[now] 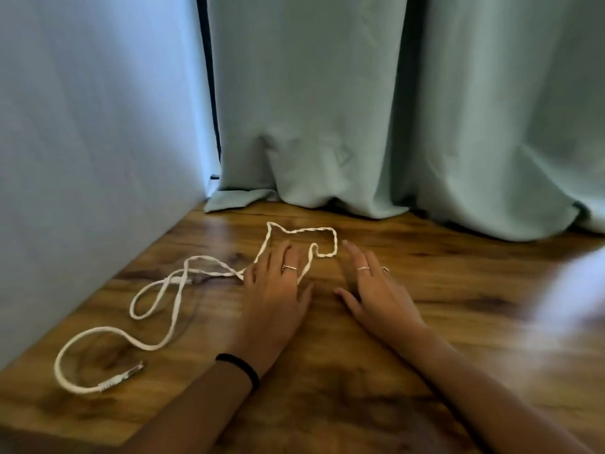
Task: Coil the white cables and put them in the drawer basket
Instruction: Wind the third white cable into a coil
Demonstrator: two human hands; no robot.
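— Nearest us, both forearms reach in over the wooden table (pixel 376 388); the left one wears a black hair tie (pixel 240 368) at the wrist.

— And the white cable (pixel 170 326)?

— Uncoiled, sprawling over the left half of the table. One plug end lies near the front left edge, and loose bends wander back to a twisted loop close to the curtain (pixel 409 126).

— Is either hand holding it?

— No. The left hand (pixel 278 290) lies flat with fingers straight, resting over the strand by that far loop. The right hand (pixel 373 286) is spread flat on bare wood just beside the loop, not touching it.

— What could go wrong?

— I'd judge the crossings near the middle could snag into a knot if one end is pulled fast. The front plug might also drag off the edge. No drawer basket is in view, so the drop-off spot is unknown.
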